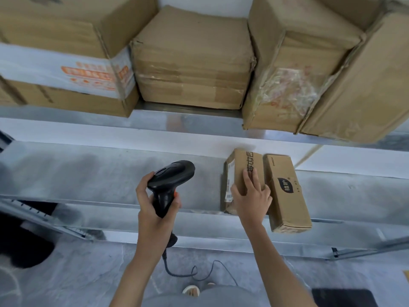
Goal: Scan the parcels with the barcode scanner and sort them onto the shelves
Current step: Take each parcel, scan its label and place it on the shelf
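My left hand (155, 207) grips the handle of a black barcode scanner (169, 182) in front of the lower metal shelf (99, 173), its head pointing right. My right hand (252, 196) rests on a small brown parcel (241, 167) lying on that shelf, fingers spread over its top and thumb down its left side. The parcel's left side carries a white label. A second small parcel (287, 196) with a dark logo lies right beside it, touching it.
Several large cardboard boxes (192, 56) crowd the upper shelf (177, 118). The scanner's black cable (188, 271) hangs down to the grey floor. A dark object (22, 244) sits at lower left, and my foot (191, 290) shows below.
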